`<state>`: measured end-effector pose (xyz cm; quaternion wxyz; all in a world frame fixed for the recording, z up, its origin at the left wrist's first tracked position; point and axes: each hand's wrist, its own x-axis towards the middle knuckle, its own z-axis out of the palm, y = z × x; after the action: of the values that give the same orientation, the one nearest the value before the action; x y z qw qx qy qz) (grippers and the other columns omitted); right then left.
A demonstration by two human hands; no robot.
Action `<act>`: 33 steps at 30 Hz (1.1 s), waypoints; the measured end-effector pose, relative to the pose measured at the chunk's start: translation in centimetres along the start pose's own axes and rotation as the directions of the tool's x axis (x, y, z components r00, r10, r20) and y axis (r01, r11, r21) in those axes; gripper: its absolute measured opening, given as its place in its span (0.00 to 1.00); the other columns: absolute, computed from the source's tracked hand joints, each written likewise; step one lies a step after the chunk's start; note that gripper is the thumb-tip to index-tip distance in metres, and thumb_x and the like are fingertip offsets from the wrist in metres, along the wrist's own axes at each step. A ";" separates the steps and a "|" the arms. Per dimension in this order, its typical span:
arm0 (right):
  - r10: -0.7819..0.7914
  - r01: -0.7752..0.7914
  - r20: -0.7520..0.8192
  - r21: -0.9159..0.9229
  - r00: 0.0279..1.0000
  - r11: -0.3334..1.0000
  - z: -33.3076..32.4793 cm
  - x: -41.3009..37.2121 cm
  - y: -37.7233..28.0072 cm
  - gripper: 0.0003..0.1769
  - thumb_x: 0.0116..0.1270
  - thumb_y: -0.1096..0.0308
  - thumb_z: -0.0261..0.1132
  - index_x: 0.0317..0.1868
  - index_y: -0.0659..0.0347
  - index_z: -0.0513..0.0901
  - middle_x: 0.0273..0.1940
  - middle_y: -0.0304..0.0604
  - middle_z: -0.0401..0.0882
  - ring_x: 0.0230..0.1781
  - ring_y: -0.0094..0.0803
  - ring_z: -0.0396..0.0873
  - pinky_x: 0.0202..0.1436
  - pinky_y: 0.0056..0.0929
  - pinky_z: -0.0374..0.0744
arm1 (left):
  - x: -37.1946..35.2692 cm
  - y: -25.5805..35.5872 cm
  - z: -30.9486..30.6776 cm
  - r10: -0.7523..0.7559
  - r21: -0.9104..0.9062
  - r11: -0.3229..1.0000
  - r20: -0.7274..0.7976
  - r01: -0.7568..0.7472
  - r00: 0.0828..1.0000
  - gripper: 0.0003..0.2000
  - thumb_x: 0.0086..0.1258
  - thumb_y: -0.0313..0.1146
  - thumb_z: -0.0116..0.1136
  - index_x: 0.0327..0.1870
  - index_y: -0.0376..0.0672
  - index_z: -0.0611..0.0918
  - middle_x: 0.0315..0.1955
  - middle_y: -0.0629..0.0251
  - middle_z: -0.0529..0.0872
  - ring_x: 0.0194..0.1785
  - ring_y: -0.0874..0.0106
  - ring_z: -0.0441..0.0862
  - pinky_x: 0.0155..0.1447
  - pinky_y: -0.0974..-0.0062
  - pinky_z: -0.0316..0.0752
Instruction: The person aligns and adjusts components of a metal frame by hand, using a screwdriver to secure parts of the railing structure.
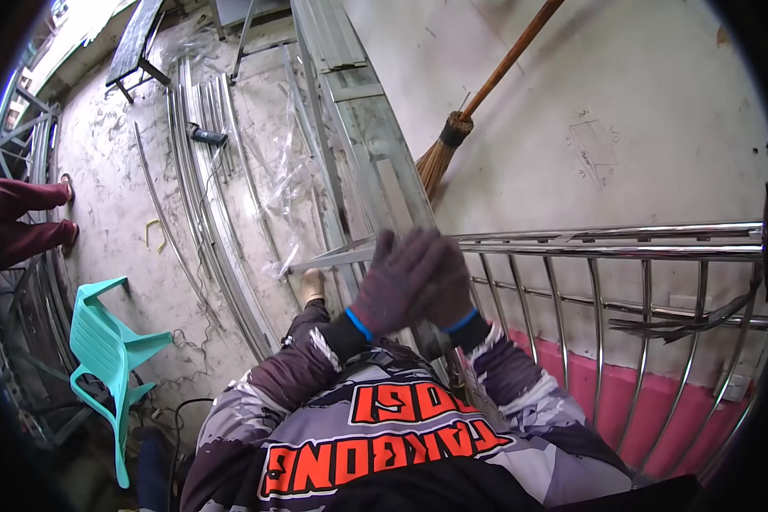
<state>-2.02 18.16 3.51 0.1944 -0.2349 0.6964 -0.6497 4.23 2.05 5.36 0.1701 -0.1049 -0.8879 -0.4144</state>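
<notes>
Dark work gloves with blue cuff bands cover both of my hands, which meet in front of my chest. My left hand (390,294) has its thumb apart and fingers stretched out, overlapping the other hand. My right hand (450,286) appears flat against it, its fingers partly hidden. I see nothing held in either. Just beyond them is a long grey metal bench (374,145) with flat strips on it. Beside my right hand runs a shiny metal railing (589,250) with several bars.
A broom (452,136) leans by the wall. Long metal lengths (209,196), a power tool (207,136) and clear plastic wrap (286,183) lie on the floor. A green plastic chair (111,341) lies tipped at left, near another person's legs (26,213). A dark low bench (136,43) stands farther off.
</notes>
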 end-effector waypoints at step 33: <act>-0.208 0.280 0.204 -0.841 0.957 0.463 -1.3 -0.4 -4.5 0.29 0.65 0.58 0.75 0.67 0.53 0.89 0.70 0.49 0.77 0.75 0.54 0.73 0.80 0.55 0.73 | -3.1 1.2 1.1 -0.180 0.215 0.960 -0.033 0.182 0.983 0.31 0.77 0.52 0.62 0.80 0.54 0.78 0.76 0.61 0.81 0.87 0.35 0.60 0.83 0.20 0.32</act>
<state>-2.15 19.24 8.10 -0.0185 -0.4204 0.8782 -0.2275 7.23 3.46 4.33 0.1477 -0.0014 -0.9325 -0.3296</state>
